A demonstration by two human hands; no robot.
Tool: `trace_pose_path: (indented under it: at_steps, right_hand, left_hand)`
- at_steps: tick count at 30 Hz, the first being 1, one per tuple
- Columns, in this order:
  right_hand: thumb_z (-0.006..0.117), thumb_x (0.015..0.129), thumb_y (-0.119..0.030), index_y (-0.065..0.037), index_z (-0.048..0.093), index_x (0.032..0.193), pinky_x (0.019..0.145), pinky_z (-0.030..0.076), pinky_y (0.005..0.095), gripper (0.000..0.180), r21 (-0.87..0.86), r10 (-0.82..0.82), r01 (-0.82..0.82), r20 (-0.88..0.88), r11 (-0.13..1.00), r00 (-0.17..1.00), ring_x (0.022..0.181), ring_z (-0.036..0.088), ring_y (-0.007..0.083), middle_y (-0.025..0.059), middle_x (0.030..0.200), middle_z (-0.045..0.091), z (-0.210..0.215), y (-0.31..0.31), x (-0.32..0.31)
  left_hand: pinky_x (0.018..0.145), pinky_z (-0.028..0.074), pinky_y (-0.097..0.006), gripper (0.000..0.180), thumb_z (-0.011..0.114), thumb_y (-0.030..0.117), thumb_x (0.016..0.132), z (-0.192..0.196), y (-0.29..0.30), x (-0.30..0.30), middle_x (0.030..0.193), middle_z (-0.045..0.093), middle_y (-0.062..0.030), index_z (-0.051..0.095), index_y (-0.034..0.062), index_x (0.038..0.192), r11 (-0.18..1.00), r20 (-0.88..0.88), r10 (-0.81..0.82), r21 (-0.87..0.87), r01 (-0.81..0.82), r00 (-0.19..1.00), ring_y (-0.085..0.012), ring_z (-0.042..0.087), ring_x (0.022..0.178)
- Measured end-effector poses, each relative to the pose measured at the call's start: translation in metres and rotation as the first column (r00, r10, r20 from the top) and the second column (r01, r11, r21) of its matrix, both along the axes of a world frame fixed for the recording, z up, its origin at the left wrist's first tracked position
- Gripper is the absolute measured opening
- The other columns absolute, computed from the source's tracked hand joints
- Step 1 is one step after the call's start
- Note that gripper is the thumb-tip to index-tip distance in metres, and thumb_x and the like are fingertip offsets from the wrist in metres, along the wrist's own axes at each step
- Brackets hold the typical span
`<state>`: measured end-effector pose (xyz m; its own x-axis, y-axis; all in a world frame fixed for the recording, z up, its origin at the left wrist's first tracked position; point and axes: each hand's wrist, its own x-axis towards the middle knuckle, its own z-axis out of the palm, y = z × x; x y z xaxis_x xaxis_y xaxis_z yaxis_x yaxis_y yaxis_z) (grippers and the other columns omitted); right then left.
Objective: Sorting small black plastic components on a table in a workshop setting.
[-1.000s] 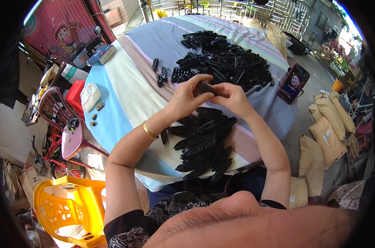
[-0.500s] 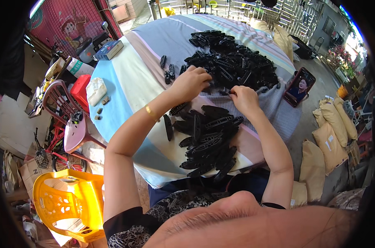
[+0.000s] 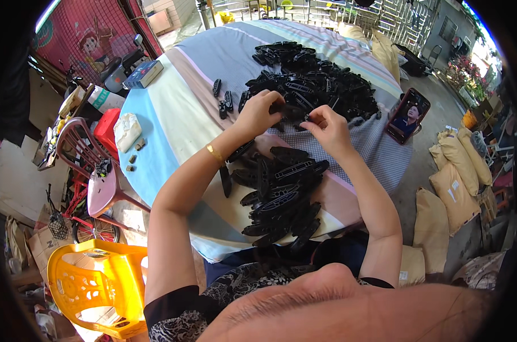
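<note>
At the near edge of a jumbled heap of black, plastic-looking pieces, the left hand seems to pinch a blurred dark piece, the right hand, slightly apart, a tiny black part, both best steadied and squarely aligned.

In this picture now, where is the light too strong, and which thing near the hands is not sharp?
Head view: sunlight glares on the yellow chair and whitens the upper right edge; head view: the dark piece beside the left hand looks smeared, merging into the black pile behind; head view: fisheye leaves black corners.
</note>
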<state>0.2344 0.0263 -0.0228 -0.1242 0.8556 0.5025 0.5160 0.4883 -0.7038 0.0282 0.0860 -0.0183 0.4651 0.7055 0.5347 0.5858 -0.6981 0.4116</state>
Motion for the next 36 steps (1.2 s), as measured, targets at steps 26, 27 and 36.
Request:
trace_pose_path:
  at_steps: [26,27,36]
  right_hand:
    - [0.067,0.067,0.002,-0.004,0.064,0.081,0.061,0.05,0.0309,0.015,0.65,-0.005,-0.094,0.149,0.754,0.989,0.073,0.06,0.0229,0.0061,0.081,0.063,0.02,-0.02,-0.02]
    - [0.067,0.067,0.002,-0.004,0.064,0.081,0.061,0.05,0.0309,0.015,0.65,-0.004,-0.096,0.15,0.754,0.989,0.073,0.06,0.0229,0.0061,0.081,0.063,0.02,-0.019,-0.019]
    - [0.069,0.069,-0.003,-0.004,0.063,0.082,0.063,0.05,0.0303,0.015,0.612,-0.022,-0.16,0.278,0.774,0.96,0.075,0.059,0.0243,0.0065,0.083,0.061,0.019,-0.021,-0.02]
  left_hand:
    - [0.074,0.053,-0.025,0.039,0.068,0.007,0.081,0.003,-0.047,-0.003,0.093,0.064,-0.0081,0.053,-0.0037,0.116,0.56,0.733,0.044,-0.581,0.591,0.678,-0.0139,0.063,0.081]
    - [0.074,0.053,-0.025,0.038,0.068,0.007,0.081,0.002,-0.047,-0.003,0.092,0.064,-0.0083,0.054,-0.0039,0.115,0.569,0.724,0.03,-0.579,0.584,0.689,-0.0137,0.063,0.081]
    - [0.073,0.052,-0.024,0.038,0.07,0.008,0.079,0.007,-0.049,-0.004,0.093,0.064,-0.0083,0.055,-0.0058,0.111,0.569,0.733,0.086,-0.592,0.571,0.674,-0.0128,0.063,0.08]
